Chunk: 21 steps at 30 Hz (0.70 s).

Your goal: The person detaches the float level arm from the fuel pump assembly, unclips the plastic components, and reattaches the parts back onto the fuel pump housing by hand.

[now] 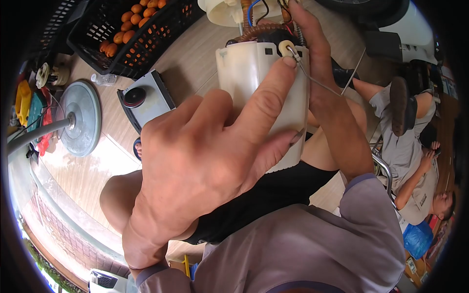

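A fuel pump module with a whitish plastic canister is held upright before me. Brown corrugated hose and coloured wires run between its canister and the pale round flange. My right hand is closed around the module's upper right side, its fingers partly hidden behind it. The index finger of my left hand is stretched out, its tip at the bent metal rod by a cream pivot. The left thumb is apart, near the canister's lower right; the other fingers are curled and partly hidden.
A black crate holds several orange fruits. Nearby are a grey box with a black round part, a clear bottle and a round stand base. Another person sits at the right, holding a small dark object.
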Available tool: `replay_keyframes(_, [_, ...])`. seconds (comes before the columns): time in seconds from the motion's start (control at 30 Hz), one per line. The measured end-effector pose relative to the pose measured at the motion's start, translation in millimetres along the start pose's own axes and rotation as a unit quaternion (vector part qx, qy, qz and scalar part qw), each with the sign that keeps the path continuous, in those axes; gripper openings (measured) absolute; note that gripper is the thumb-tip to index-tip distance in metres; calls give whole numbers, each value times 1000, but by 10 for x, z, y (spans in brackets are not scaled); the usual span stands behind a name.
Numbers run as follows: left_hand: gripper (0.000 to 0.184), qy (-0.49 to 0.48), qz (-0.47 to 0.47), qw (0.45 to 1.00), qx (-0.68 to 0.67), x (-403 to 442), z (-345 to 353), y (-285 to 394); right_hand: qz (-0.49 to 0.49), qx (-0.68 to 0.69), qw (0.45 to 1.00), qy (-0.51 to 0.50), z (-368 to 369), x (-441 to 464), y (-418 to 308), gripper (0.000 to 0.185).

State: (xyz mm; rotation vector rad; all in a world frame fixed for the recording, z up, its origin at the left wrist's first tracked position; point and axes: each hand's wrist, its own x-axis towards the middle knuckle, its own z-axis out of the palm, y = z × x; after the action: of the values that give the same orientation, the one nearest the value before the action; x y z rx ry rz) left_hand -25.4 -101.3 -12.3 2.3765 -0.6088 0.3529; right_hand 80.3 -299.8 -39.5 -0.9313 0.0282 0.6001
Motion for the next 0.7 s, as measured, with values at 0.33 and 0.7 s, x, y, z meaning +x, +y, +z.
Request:
replay_keyframes(0.33, [75, 10, 16, 1000, 10, 11, 18, -27, 7, 1, 1000, 1, -16, 4, -8, 48])
replay_keyframes(0.7, [57, 32, 80, 994, 68, 25, 14, -28, 9, -7, 1000, 4, -17, 5, 2, 47])
